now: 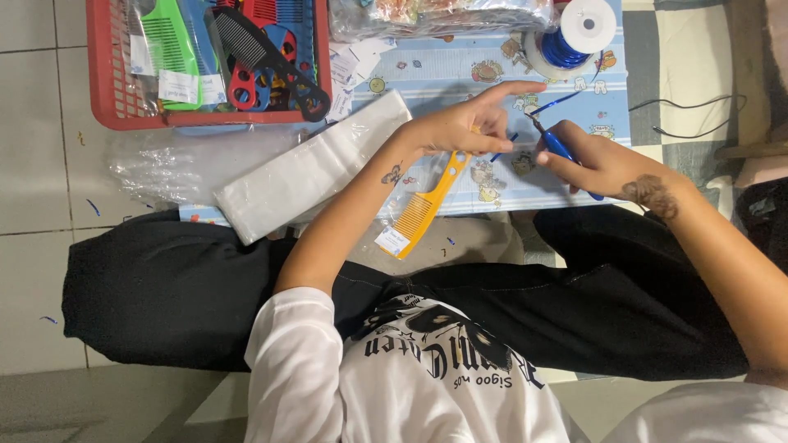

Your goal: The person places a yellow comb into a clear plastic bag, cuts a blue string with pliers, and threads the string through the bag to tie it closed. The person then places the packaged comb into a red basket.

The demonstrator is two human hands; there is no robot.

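Head view: at centre frame I see my left hand (464,127) pinching the handle of an orange comb (427,203), index finger stretched out. Just right, my right hand (591,160) grips blue-handled scissors (562,148) at a blue wire (558,102) running to the spool (574,37), upper right.

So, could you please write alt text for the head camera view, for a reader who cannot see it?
Seen from above, a seated person's left hand holds an orange comb while the right hand grips a blue-handled tool beside it, over a low table with a patterned cover. A red basket of combs and a spool of blue wire sit beyond.
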